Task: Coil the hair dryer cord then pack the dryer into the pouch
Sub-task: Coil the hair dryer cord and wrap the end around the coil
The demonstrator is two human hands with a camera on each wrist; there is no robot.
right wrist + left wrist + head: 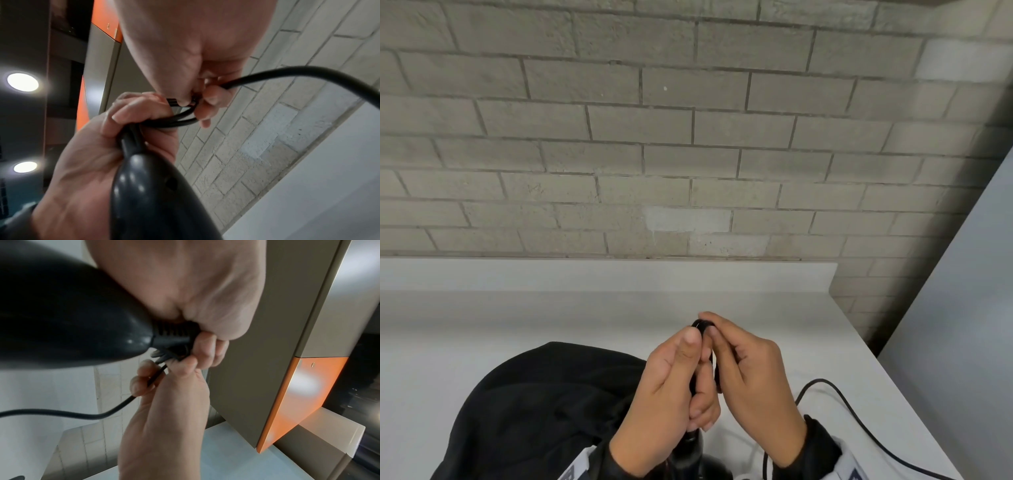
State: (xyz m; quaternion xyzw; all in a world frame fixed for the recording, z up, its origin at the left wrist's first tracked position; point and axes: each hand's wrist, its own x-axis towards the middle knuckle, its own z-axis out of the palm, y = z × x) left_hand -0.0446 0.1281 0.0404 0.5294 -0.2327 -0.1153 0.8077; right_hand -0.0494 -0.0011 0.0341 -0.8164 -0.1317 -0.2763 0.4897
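Above the white tabletop [482,329], seen from the head camera, the left hand [671,383] is gripping the butt of the one hair dryer [690,448], whose handle is standing roughly upright beneath it, while the right hand [750,373] is pinching a small loop of the single cord [835,394] just beside the left thumb; the one black pouch [544,407] is lying to the left, nearer the left hand. Through the left wrist camera, the left fingers are curling round the ribbed cord collar [174,332] where the handle ends, and the slack is trailing away leftward. Through the right wrist camera, two short loops [180,118] are bridging the hands, and the free length is arcing off to the right, so the right hand is likely feeding the next turn from that side.
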